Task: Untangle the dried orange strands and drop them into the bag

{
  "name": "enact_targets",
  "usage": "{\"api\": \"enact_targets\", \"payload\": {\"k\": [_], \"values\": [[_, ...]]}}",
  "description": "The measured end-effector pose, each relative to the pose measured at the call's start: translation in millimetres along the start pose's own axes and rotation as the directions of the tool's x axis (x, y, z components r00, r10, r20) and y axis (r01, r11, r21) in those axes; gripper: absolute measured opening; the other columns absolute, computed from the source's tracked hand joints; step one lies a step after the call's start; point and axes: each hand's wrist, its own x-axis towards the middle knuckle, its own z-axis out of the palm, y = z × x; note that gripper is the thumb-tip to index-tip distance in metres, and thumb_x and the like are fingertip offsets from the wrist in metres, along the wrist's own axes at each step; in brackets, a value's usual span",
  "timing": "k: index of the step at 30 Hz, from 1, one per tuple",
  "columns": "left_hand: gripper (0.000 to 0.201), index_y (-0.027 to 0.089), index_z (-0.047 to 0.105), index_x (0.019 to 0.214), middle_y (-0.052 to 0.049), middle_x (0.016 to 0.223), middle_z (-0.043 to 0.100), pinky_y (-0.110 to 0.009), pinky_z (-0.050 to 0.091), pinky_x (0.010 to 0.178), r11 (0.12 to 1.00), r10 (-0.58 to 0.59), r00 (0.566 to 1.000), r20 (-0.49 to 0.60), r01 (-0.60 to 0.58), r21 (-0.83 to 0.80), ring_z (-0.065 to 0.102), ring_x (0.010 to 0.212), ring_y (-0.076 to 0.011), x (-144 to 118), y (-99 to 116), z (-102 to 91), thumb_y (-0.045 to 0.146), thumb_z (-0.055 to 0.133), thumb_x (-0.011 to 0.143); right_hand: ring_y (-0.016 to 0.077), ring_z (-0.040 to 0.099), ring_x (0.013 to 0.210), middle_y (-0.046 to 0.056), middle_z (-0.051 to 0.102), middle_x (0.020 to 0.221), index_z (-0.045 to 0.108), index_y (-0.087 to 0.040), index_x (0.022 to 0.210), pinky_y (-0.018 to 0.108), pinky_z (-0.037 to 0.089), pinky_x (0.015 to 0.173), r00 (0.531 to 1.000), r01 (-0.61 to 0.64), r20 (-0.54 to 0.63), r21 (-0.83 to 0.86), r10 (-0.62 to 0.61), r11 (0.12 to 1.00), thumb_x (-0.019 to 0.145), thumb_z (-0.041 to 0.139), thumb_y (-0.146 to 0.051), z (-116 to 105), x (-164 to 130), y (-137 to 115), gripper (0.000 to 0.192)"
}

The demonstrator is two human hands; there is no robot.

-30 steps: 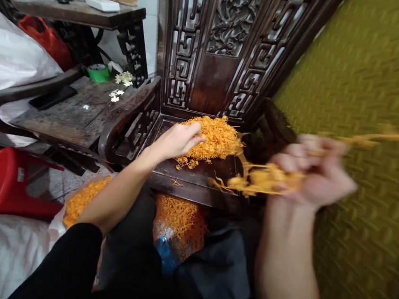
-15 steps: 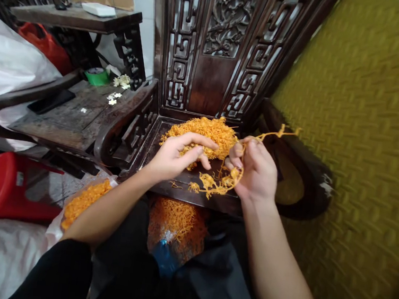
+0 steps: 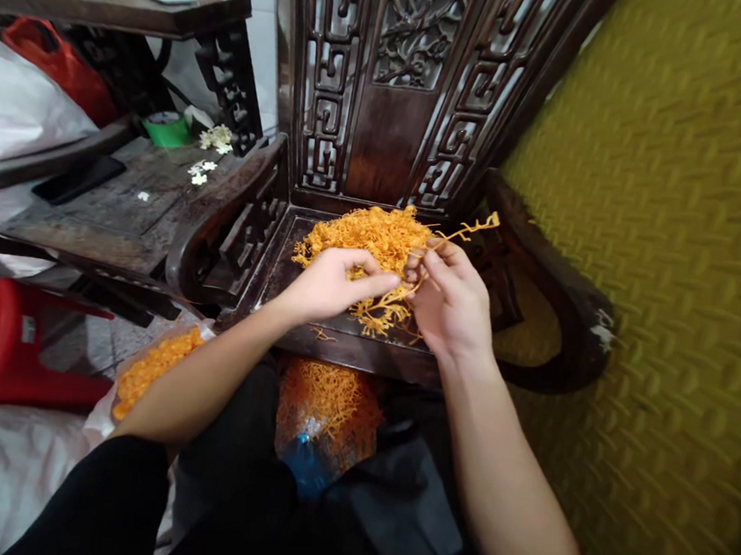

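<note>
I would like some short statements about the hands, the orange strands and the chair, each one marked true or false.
1. The right hand holds a bunch of orange strands above the wooden chair seat. True.
2. The pile of orange strands lies on the red stool. False: it lies on the chair seat, in front of the carved backrest.
3. The left hand is at the front edge of the pile. True.
4. The green tape roll is in the left hand. False: it sits on the side table, far from both hands.
5. Both forearms are covered by long sleeves. False: the forearms are bare.
</note>
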Motion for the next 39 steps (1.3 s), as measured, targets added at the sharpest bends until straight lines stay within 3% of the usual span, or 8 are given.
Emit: {"api": "enact_targets", "payload": {"k": [8,12,15,18,21,28,32,39], "values": [[0.027,0.017,0.075,0.081,-0.002,0.075,0.072,-0.029,0.04,0.071,0.852,0.199,0.971,0.131,-0.237,0.467,0.061,0.07,-0.0148,6.4,-14.9,2.4,0.038,0.064,0.094,0.0185,0.06,0.078,0.003,0.065,0.09,0.059,-0.024,0.113,0.034,0.05,0.069,0.986,0.111,-0.078,-0.373,-0.15,0.921,0.079,0.072,-0.033,-31.2,13.5,4.2,0.037],[0.029,0.016,0.074,0.078,-0.003,0.075,0.073,-0.029,0.04,0.07,0.826,0.165,0.98,0.111,-0.199,0.527,0.062,0.069,-0.0146,4.7,-12.0,-1.8,0.037,0.063,0.095,0.021,0.059,0.079,0.005,0.063,0.085,0.065,-0.018,0.108,0.041,0.05,0.083,0.855,0.245,0.03,-0.903,-0.518,0.353,0.087,0.067,-0.028,-42.2,5.0,-10.0,0.023],[0.028,0.016,0.075,0.081,-0.004,0.077,0.073,-0.029,0.041,0.071,0.8,0.153,0.979,0.134,-0.202,0.565,0.063,0.071,-0.0156,4.9,-14.4,-4.5,0.035,0.062,0.095,0.0224,0.062,0.089,0.008,0.065,0.096,0.068,-0.02,0.103,0.039,0.051,0.086,0.812,0.518,0.425,-0.84,-0.4,0.159,0.093,0.061,-0.021,-30.4,-8.8,-18.9,0.013],[0.022,0.015,0.076,0.086,-0.005,0.082,0.075,-0.029,0.042,0.073,0.775,0.176,0.971,0.164,-0.239,0.585,0.064,0.075,-0.0165,6.5,-19.9,-6.6,0.029,0.06,0.095,0.024,0.064,0.102,0.01,0.066,0.11,0.067,-0.022,0.113,0.038,0.053,0.091,0.711,0.702,0.69,-0.68,-0.137,0.211,0.096,0.056,-0.014,-16.8,-14.1,-14.5,0.022],[0.022,0.014,0.075,0.08,-0.003,0.075,0.072,-0.027,0.041,0.07,0.814,0.157,0.978,0.134,-0.205,0.544,0.062,0.07,-0.0145,7.0,-22.3,-6.9,0.029,0.064,0.092,0.0232,0.066,0.097,0.01,0.067,0.105,0.067,-0.021,0.11,0.037,0.054,0.086,0.733,0.666,0.676,-0.69,-0.075,0.284,0.095,0.058,-0.015,-13.2,-9.7,-4.2,0.018],[0.032,0.016,0.077,0.09,0.003,0.052,0.058,-0.024,0.035,0.051,0.996,0.044,0.98,-0.194,-0.028,0.089,0.046,0.046,-0.009,7.5,-16.3,-19.1,0.047,0.072,0.085,0.0173,0.065,0.071,0.004,0.071,0.084,0.072,-0.019,0.101,0.031,0.053,0.067,0.939,0.278,0.342,-0.714,-0.026,0.643,0.083,0.074,-0.024,-26.3,5.3,12.9,0.019],[0.044,0.015,0.076,0.086,0.003,0.054,0.055,-0.024,0.03,0.05,0.994,0.054,0.895,-0.443,-0.09,-0.062,0.04,0.047,-0.0075,10.7,-19.5,-35.7,0.058,0.077,0.078,0.0159,0.065,0.064,0.001,0.069,0.073,0.07,-0.018,0.085,0.031,0.055,0.062,0.993,-0.096,0.034,-0.345,0.115,0.934,0.063,0.09,-0.031,-34.6,16.0,19.2,0.032],[0.064,0.014,0.076,0.104,-0.009,0.091,0.075,-0.031,0.051,0.075,0.968,0.064,0.993,-0.101,-0.037,0.247,0.067,0.08,-0.0177,9.0,-19.8,-15.3,0.072,0.054,0.089,0.0079,0.058,0.059,-0.003,0.063,0.069,0.068,-0.016,0.074,0.019,0.047,0.049,0.964,-0.265,0.037,0.021,0.264,0.964,0.047,0.098,-0.02,-21.5,16.1,15.8,0.041]]}}
